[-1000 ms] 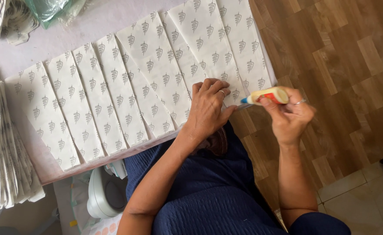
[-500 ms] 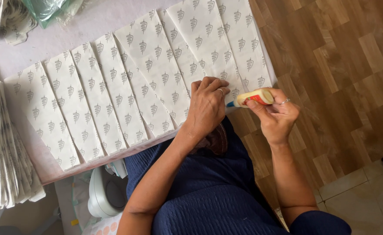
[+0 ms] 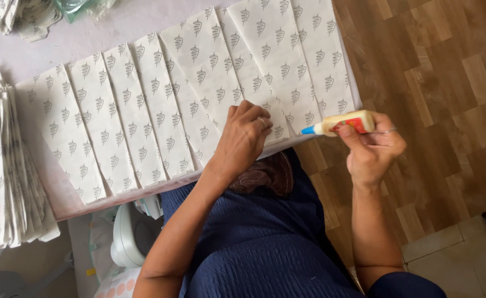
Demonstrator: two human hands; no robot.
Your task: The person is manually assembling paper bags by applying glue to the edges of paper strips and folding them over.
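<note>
Glue bottle [image 3: 346, 122] lies sideways in right hand [image 3: 372, 152], fingers wrapped round it, blue tip aimed left at near edge of printed paper sheets [image 3: 199, 94]. Left hand [image 3: 243, 140] lies flat, fingers spread, pressing a sheet just left of the tip. Sheets overlap in a row on board [image 3: 66, 201]; paper stack [image 3: 6, 176] far left.

Right hand [image 3: 372, 152] with the glue bottle [image 3: 346, 122]: a second ago it sits farther from the left hand [image 3: 243, 138], nozzle angled up off the paper sheets [image 3: 265, 60]. Half a second ago it is closer and lower. Now the bottle lies nearly level, blue tip [image 3: 307, 131] just beside the left hand's fingertips [image 3: 268, 124], at the sheet edge. Wrist is less bent.
</note>
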